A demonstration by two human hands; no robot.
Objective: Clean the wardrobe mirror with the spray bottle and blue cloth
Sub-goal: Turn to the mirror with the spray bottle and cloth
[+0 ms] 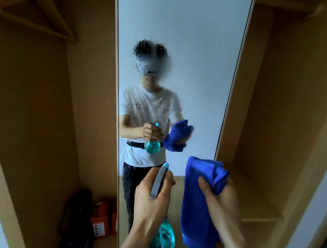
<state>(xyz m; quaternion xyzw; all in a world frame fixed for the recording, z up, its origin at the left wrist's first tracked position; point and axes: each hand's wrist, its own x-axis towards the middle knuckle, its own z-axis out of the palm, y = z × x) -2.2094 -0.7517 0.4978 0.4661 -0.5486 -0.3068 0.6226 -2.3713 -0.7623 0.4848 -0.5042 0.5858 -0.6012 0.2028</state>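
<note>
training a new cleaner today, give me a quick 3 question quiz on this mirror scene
1. Which hand holds the spray bottle?
2. True or false: the mirror is dry all over.
3. What does the right hand grip: (a) sponge, (b) blue cloth, (c) hanger?

Key:
1. The left hand.
2. False; droplets cover its middle.
3. b

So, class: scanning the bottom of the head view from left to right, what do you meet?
Black bag → orange box → spray bottle in the left hand → blue cloth in the right hand → wooden shelf.
</note>
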